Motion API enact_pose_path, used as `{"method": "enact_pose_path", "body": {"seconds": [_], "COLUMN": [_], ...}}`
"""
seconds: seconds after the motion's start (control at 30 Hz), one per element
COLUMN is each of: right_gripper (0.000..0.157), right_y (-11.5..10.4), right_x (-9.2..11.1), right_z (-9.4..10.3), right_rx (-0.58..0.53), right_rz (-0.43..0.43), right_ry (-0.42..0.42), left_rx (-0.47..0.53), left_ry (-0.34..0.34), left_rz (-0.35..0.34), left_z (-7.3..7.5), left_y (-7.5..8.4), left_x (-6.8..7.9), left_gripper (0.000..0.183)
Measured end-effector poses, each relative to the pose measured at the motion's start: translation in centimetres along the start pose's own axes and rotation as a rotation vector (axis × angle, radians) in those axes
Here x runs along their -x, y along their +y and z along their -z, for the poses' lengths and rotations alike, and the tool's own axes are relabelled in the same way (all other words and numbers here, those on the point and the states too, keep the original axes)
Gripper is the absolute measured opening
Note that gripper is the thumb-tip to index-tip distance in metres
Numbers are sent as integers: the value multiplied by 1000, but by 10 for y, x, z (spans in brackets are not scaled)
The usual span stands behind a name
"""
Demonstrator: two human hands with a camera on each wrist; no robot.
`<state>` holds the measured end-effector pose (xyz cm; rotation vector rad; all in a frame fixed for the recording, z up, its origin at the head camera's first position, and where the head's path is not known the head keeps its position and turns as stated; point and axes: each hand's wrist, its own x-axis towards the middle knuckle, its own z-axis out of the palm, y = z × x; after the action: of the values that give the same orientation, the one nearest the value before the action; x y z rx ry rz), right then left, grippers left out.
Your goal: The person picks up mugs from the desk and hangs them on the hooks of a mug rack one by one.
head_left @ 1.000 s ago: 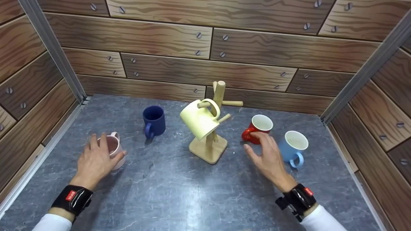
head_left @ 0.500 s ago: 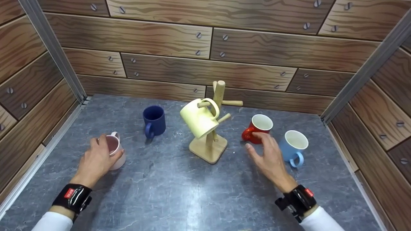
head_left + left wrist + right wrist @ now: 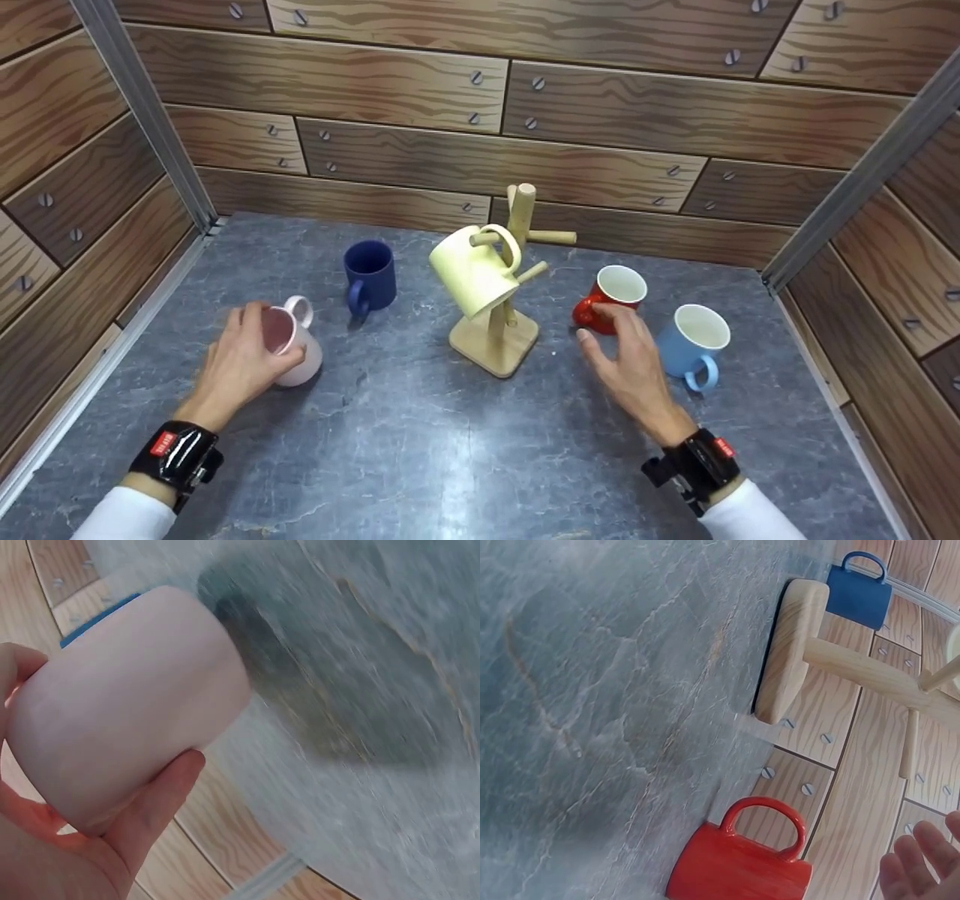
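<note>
A pale pink mug (image 3: pixel 304 360) is gripped at its rim and side by my left hand (image 3: pixel 240 360), thumb on the near side. In the left wrist view the same mug (image 3: pixel 142 697) is held above the grey table, its shadow beside it. My right hand (image 3: pixel 630 367) hovers with loosely bent fingers near the red mug (image 3: pixel 611 289). In the right wrist view a gap shows between the fingers (image 3: pixel 922 855) and the red mug (image 3: pixel 739 866). A yellow mug (image 3: pixel 472 274) hangs by its handle, tilted, from a peg of the wooden mug tree (image 3: pixel 495 345).
A dark blue mug (image 3: pixel 371 274) stands upright left of the mug tree. On the far right stands a light blue mug (image 3: pixel 690 345), close to my right hand. Wood-patterned walls (image 3: pixel 405 157) enclose the grey tabletop (image 3: pixel 390 450) at the back and sides.
My left hand has closed round the pink mug and moved it up and to the right. The right hand has hardly moved. The head view has shifted slightly.
</note>
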<state>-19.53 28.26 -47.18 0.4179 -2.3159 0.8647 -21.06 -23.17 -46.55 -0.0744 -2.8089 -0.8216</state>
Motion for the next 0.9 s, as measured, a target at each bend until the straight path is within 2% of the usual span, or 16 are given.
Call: {"method": "enact_pose_path", "body": {"seconds": [0.13, 0.23, 0.43, 0.7, 0.9], "right_gripper": [40, 38, 36, 38, 26], "right_y": [-1, -1, -4, -8, -12], "right_x": [0, 1, 1, 1, 4], "right_z": [0, -1, -1, -7, -16], "right_rx": [1, 3, 0, -11, 9], "right_rz": [3, 13, 12, -22, -20], "right_ry": [0, 5, -17, -41, -58], "left_rx": [69, 123, 229, 296, 333], "left_ry": [-1, -32, -76, -111, -163], "left_rz": [-28, -45, -128, -202, -233], "left_z": [-6, -11, -26, -45, -60], "left_y": [15, 26, 46, 67, 87], "left_x": [3, 6, 10, 14, 18], "left_gripper": [75, 75, 74, 74, 73]}}
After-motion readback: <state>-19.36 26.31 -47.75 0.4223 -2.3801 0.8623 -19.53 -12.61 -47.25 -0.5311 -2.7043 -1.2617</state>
